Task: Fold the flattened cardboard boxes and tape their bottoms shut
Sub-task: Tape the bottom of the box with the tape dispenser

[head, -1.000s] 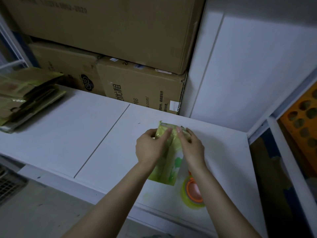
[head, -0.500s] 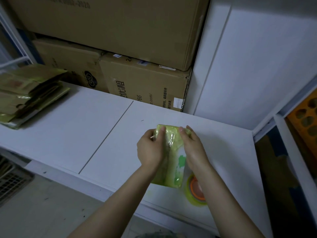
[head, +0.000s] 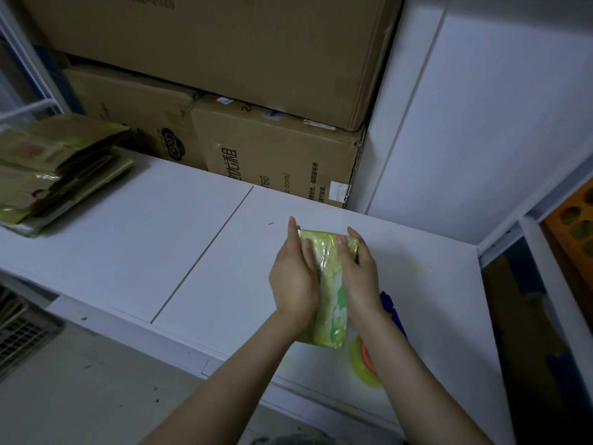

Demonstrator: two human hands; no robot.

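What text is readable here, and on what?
"-2020": top carton, start cut off by the frame.
"766", "z.com/": lower right carton, printed sideways, starts hidden.
Same carton: large Chinese characters partly hidden; small print and white sticker too blurred to read.
Lower left carton: cloud logo, no words.
Small green box: nothing readable.

Both bare forearms reach forward, hands side by side. The left hand [head: 293,279] and right hand [head: 362,277] clasp the box [head: 331,316] between them — thumbs pressed on top, fingers along its sides.
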